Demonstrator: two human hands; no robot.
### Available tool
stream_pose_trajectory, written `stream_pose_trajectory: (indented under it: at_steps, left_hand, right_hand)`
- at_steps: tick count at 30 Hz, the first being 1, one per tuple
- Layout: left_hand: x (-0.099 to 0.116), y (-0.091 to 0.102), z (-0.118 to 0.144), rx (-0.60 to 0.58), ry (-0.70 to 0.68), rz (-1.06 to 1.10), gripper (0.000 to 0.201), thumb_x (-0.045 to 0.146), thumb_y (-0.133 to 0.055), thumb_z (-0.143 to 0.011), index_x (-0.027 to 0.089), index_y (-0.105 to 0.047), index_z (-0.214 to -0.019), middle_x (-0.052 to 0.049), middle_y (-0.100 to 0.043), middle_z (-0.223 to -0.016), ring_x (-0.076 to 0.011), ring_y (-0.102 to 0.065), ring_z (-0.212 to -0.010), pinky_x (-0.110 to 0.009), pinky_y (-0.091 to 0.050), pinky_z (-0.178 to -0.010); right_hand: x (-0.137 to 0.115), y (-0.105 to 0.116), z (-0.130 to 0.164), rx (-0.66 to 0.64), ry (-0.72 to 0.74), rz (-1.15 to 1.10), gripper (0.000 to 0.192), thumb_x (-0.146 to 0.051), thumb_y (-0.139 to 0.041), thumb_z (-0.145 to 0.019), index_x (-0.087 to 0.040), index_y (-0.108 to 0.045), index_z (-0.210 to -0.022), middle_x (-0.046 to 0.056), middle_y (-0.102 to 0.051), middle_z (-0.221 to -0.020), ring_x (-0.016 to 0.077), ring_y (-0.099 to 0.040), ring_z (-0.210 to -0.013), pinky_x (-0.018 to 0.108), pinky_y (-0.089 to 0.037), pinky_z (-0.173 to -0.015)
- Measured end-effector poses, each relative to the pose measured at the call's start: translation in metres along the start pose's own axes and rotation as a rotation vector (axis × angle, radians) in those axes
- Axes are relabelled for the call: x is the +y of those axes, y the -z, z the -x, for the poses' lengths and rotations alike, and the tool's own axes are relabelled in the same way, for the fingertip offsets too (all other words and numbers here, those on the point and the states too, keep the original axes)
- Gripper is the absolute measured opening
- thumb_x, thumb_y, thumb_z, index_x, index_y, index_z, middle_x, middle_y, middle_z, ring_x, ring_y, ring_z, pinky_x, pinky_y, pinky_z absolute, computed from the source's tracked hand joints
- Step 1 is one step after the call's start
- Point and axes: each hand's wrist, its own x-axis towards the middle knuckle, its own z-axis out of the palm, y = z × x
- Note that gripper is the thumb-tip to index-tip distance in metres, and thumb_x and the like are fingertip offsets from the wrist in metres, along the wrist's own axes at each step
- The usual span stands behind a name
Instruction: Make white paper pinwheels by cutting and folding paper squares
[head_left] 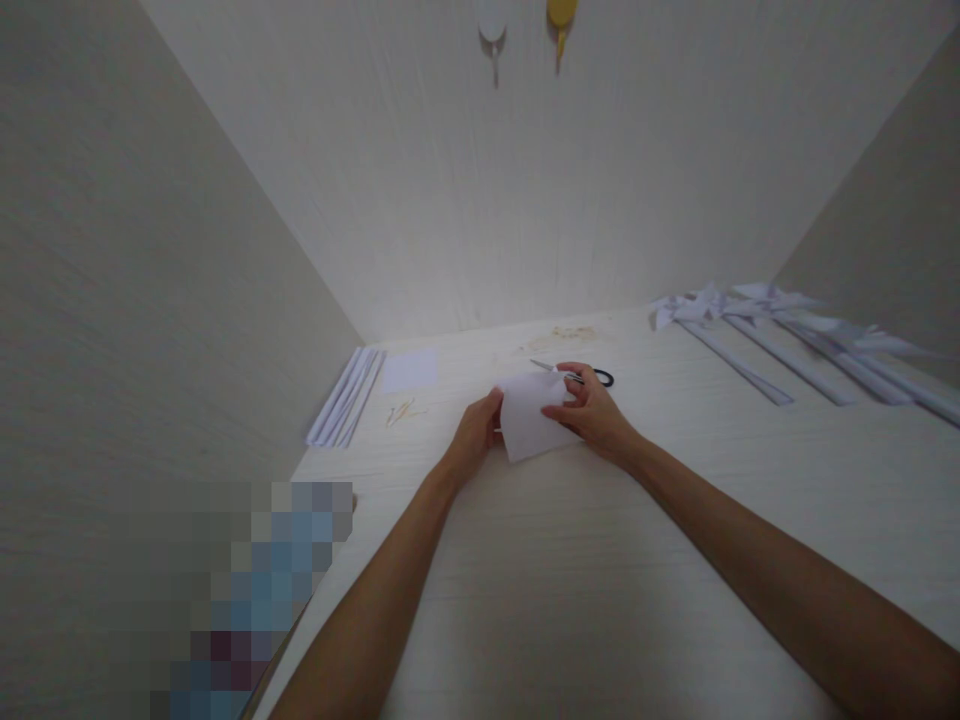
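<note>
Gripping a white paper [529,420] between them, both hands: left hand [474,437], right hand [592,408].

Both bare forearms stretch forward from the near edge and converge toward the middle. The left hand [474,436] lies low, its fingers curled and thumb pointing right. The right hand [592,408] sits just beside it, slightly farther, palm down, fingers bent and pressing, wrist angled left.

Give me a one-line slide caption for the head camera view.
Both hands, left hand and right hand, hold a white paper sheet on the table, scissors behind.
</note>
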Motion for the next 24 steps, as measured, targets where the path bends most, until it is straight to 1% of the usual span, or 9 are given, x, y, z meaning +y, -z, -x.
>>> stream_pose_trajectory:
  at_steps: [3,6,9,11,14,17,19,22,24]
  left_hand:
    - [-0.001,-0.001,0.001,-0.034,-0.027,-0.081,0.037,0.046,-0.053,-0.070,0.012,-0.063,-0.084,-0.009,-0.063,-0.076,-0.0144,-0.057,-0.065,-0.024,-0.044,-0.056]
    - [-0.001,0.000,0.002,-0.070,-0.039,-0.136,0.034,0.042,-0.052,-0.072,0.012,-0.063,-0.084,-0.008,-0.063,-0.077,-0.0127,-0.056,-0.064,-0.024,-0.044,-0.058]
    - [0.000,0.001,0.002,-0.108,-0.038,-0.171,0.035,0.043,-0.051,-0.073,0.012,-0.062,-0.085,-0.008,-0.063,-0.079,-0.0124,-0.056,-0.065,-0.024,-0.044,-0.059]
    - [0.000,0.000,0.002,-0.093,-0.055,-0.175,0.039,0.046,-0.050,-0.072,0.012,-0.062,-0.086,-0.007,-0.063,-0.076,-0.0118,-0.056,-0.062,-0.024,-0.044,-0.058]
    - [-0.001,-0.002,0.001,-0.010,-0.124,-0.152,0.040,0.047,-0.056,-0.066,0.013,-0.061,-0.086,-0.005,-0.062,-0.072,-0.0114,-0.055,-0.059,-0.023,-0.043,-0.055]
    - [-0.002,-0.005,0.000,0.107,-0.184,-0.159,0.029,0.036,-0.064,-0.061,0.013,-0.062,-0.079,-0.002,-0.063,-0.069,-0.0108,-0.055,-0.059,-0.022,-0.042,-0.054]
    - [-0.002,-0.004,-0.001,0.198,-0.210,-0.187,0.020,0.030,-0.065,-0.060,0.013,-0.063,-0.071,0.000,-0.061,-0.063,-0.0094,-0.053,-0.055,-0.021,-0.041,-0.054]
    - [-0.001,0.001,-0.002,0.299,-0.229,-0.190,0.018,0.029,-0.064,-0.061,0.013,-0.063,-0.067,0.001,-0.060,-0.058,-0.0079,-0.050,-0.051,-0.020,-0.039,-0.051]
    - [-0.001,0.005,-0.003,0.321,-0.221,-0.176,0.021,0.032,-0.065,-0.061,0.013,-0.064,-0.069,0.000,-0.060,-0.059,-0.0081,-0.050,-0.051,-0.020,-0.038,-0.050]
  right_hand:
    - [-0.001,0.000,0.000,0.009,0.036,0.003,0.059,-0.018,-0.070,-0.051,-0.028,-0.028,-0.090,-0.003,-0.055,-0.088,0.0083,-0.057,-0.057,0.022,-0.048,-0.051]
    - [-0.002,0.000,0.001,0.000,0.073,0.008,0.055,-0.018,-0.070,-0.052,-0.028,-0.026,-0.083,-0.007,-0.052,-0.083,0.0066,-0.054,-0.052,0.019,-0.045,-0.045]
    - [-0.002,0.001,0.001,-0.021,0.105,0.026,0.047,-0.018,-0.070,-0.054,-0.026,-0.029,-0.078,-0.008,-0.049,-0.078,0.0053,-0.052,-0.050,0.017,-0.042,-0.044]
    - [0.000,0.001,0.000,-0.018,0.116,0.056,0.040,-0.019,-0.069,-0.055,-0.024,-0.034,-0.074,-0.008,-0.047,-0.075,0.0040,-0.049,-0.048,0.016,-0.039,-0.043]
    - [0.002,0.002,-0.001,0.006,0.116,0.088,0.030,-0.020,-0.068,-0.057,-0.022,-0.041,-0.071,-0.008,-0.046,-0.069,0.0024,-0.044,-0.045,0.016,-0.034,-0.041]
    - [0.003,0.003,-0.002,0.019,0.087,0.101,0.021,-0.023,-0.067,-0.058,-0.021,-0.051,-0.071,-0.006,-0.048,-0.067,0.0047,-0.044,-0.049,0.018,-0.036,-0.045]
    - [0.002,0.001,-0.002,0.016,0.090,0.098,0.014,-0.027,-0.066,-0.060,-0.018,-0.055,-0.063,-0.003,-0.049,-0.066,0.0069,-0.046,-0.056,0.020,-0.038,-0.049]
    - [-0.002,-0.002,0.000,-0.018,0.087,0.008,0.026,-0.032,-0.062,-0.064,-0.016,-0.053,-0.046,-0.001,-0.050,-0.064,0.0090,-0.048,-0.063,0.021,-0.040,-0.055]
    - [-0.007,-0.002,0.001,-0.014,0.043,-0.100,0.022,-0.031,-0.063,-0.062,-0.017,-0.054,-0.048,-0.001,-0.052,-0.066,0.0094,-0.049,-0.064,0.021,-0.041,-0.056]
